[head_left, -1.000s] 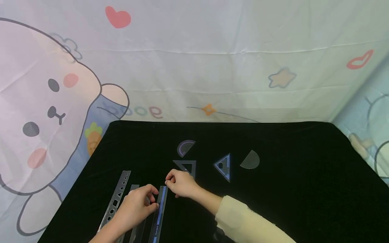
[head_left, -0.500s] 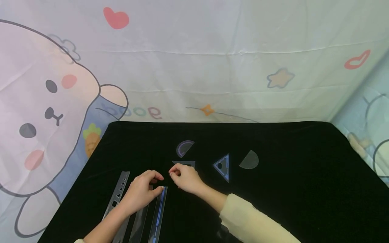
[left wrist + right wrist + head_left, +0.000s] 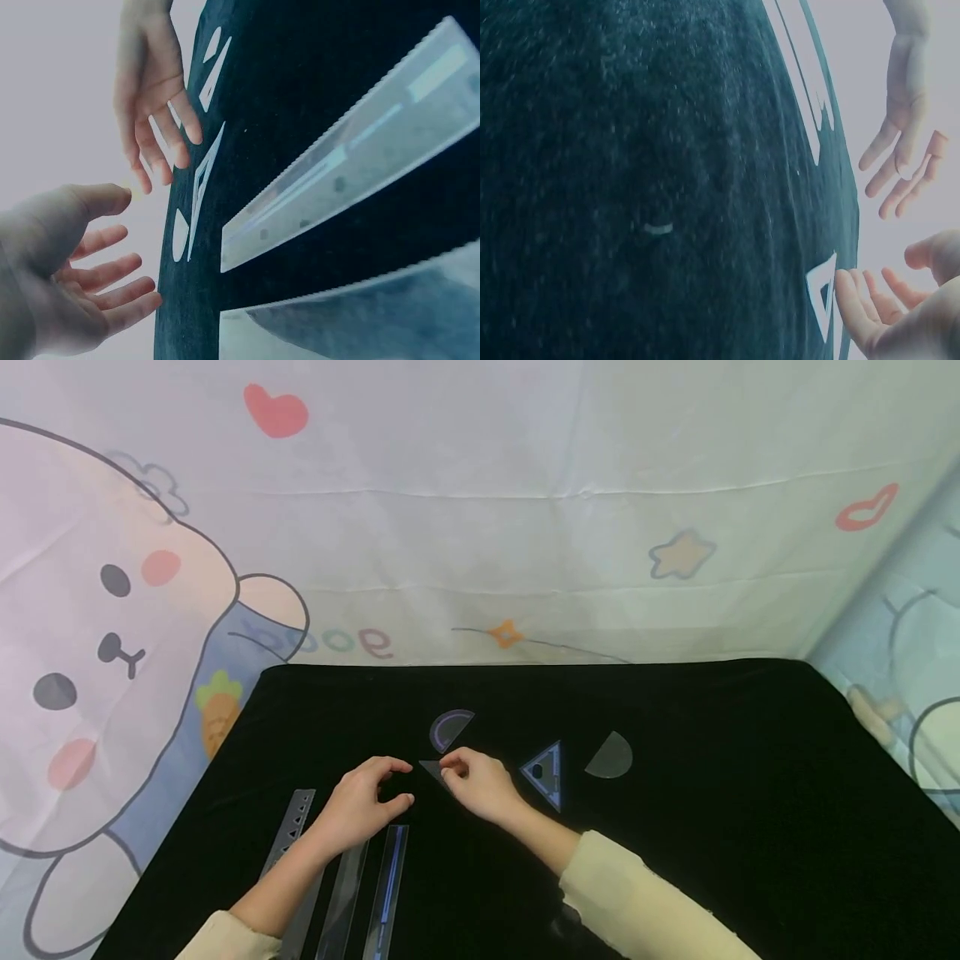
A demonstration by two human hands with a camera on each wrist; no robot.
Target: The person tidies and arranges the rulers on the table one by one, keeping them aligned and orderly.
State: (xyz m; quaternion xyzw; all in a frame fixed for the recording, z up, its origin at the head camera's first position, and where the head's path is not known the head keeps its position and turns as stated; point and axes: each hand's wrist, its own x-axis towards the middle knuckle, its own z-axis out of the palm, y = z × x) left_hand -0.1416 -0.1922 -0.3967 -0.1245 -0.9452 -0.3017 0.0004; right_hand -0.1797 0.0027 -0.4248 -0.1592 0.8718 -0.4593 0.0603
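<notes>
My left hand [image 3: 363, 802] hovers over the far ends of the rulers, thumb and fingers spread with nothing between them. Below it lie a clear ruler with a blue stripe [image 3: 386, 893], a plain clear ruler [image 3: 341, 902] and a ruler with cut-out shapes [image 3: 294, 818], partly covered by the forearm. To the right, my right hand [image 3: 480, 785] is above a clear set square [image 3: 431, 768] and hides most of it. In the left wrist view, the right hand [image 3: 157, 97] has loosely extended fingers and holds nothing; the set square [image 3: 204, 180] lies apart from it.
A protractor with a purple arc [image 3: 452, 727] lies behind the set square. Farther right are a blue-edged set square [image 3: 543, 775] and a clear protractor [image 3: 611, 756]. Black cloth [image 3: 712, 827] covers the table, and a printed curtain [image 3: 480, 543] hangs behind it.
Both hands have moved away from the blue-striped ruler towards the far side, the right one also rightward over the set square. The left fingers have come off the ruler and spread.
</notes>
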